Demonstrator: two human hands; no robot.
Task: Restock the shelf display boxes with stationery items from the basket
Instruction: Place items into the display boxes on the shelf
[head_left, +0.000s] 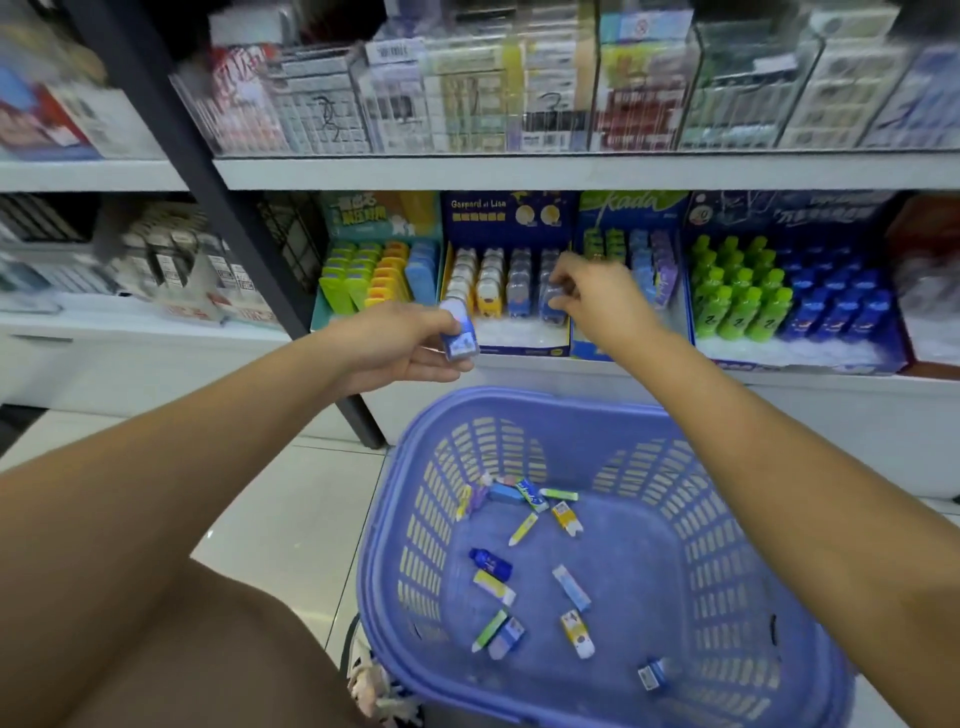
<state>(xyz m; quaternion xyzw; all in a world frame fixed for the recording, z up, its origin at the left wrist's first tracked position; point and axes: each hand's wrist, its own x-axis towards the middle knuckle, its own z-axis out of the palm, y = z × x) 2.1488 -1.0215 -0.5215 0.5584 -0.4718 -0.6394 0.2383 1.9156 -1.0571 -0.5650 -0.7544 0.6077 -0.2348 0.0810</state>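
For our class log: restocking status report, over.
Left hand holds blue pack. Right hand pinches second pack in navy display box. Basket holds more. Path clear.

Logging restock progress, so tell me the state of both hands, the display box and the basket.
left hand: holds blue packet.
right hand: pinches grey-blue packet in the box's right column.
Gaspard et Lisa box: partly filled, front bare.
basket: upright, several loose packets inside.
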